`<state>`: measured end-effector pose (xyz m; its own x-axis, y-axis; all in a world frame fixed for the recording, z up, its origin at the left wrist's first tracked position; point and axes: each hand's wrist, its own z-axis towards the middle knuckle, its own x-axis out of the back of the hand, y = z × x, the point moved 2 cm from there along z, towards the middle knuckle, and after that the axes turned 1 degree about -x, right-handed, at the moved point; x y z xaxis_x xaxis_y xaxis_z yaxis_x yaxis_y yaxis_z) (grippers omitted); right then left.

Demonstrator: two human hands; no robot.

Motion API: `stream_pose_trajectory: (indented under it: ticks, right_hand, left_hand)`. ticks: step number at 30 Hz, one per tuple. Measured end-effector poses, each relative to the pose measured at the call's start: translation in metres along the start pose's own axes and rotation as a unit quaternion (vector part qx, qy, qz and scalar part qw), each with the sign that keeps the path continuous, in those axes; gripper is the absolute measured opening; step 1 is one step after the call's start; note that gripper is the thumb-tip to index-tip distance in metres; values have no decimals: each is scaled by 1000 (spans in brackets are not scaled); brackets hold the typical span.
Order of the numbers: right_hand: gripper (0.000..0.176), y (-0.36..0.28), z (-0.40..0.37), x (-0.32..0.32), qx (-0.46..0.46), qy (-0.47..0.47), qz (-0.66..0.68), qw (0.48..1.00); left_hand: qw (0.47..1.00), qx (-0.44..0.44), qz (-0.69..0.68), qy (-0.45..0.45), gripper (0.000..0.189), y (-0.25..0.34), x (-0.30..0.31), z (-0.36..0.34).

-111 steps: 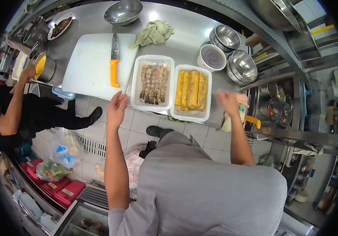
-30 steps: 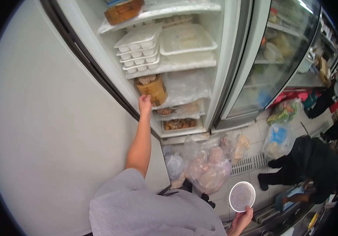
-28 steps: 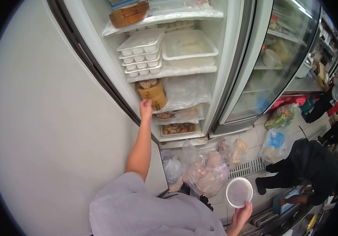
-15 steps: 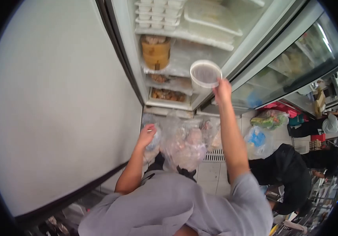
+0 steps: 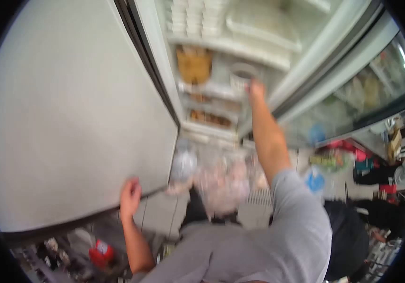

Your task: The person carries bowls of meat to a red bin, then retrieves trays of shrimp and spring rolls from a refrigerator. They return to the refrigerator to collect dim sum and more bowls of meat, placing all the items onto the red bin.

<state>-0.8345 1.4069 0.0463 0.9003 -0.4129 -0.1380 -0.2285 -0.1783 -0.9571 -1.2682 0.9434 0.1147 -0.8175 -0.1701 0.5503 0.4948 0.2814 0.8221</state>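
A white round tub (image 5: pixel 241 79) is at a shelf of the open fridge, with my right hand (image 5: pixel 256 88) closed on its near right side. Left of the tub, on the same shelf, stands a brownish-yellow container (image 5: pixel 194 65). My left hand (image 5: pixel 131 189) is by the lower edge of the large pale door (image 5: pixel 79 118). Its fingers look curled, but blur hides whether they hold anything. White egg-tray-like stacks (image 5: pixel 195 18) and a translucent bin (image 5: pixel 263 28) fill the shelf above.
Clear plastic bags with pinkish contents (image 5: pixel 223 181) lie on the tiled floor before the fridge. A glass-fronted cooler (image 5: pixel 358 89) stands to the right. Beyond are bags, a red object at lower left (image 5: pixel 101 253) and people in dark clothes (image 5: pixel 346 236).
My right hand has moved the tub into the fridge, onto or just above the shelf. My left hand has moved left and down, away from the bags to the door's edge.
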Motion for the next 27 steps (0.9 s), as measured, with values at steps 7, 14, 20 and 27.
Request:
stream_pose_trajectory:
  ticks: [7,14,20,27]
  right_hand:
    - [45,-1,0,12,-16,30,-53,998]
    - [45,-101,-111,-42,304,-15,-324,896]
    - [23,-322,-209,-130,591,-65,-188,782]
    - [21,-460,-162,-138,618,87,-143,768]
  left_hand:
    - [998,-22,-49,-24,29,-25,-12,27]
    - [992,-40,-97,-75,35,-19,-19,32]
    - [991,-31,-87,-98,34,-18,-24,46]
    - [974,-156,-166,-13,31,97,-7,121]
